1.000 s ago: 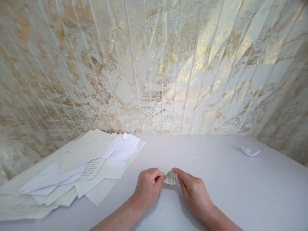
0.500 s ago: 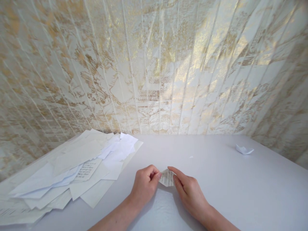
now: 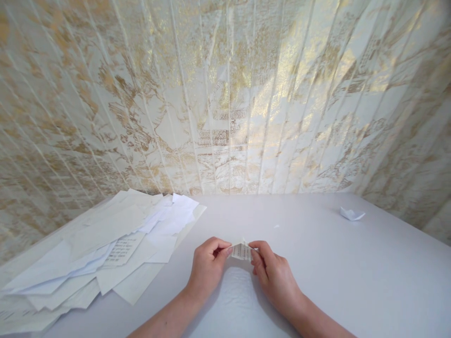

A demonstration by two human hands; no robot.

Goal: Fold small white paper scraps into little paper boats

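A small folded piece of printed paper (image 3: 241, 251) is held just above the white table (image 3: 317, 272), between both hands. My left hand (image 3: 207, 267) pinches its left end with thumb and forefinger, the other fingers curled. My right hand (image 3: 273, 277) pinches its right end, fingers pressed together. The paper's lower part is hidden behind my fingers.
A loose pile of white and printed sheets (image 3: 102, 244) covers the table's left side. A small folded white paper shape (image 3: 351, 214) lies at the far right near the wall. A gold-and-cream patterned wall (image 3: 225, 94) rises right behind the table.
Both hands have closed in on the paper, and the right hand now pinches it instead of touching it with extended fingers. The paper looks narrower. The view has drifted a little.
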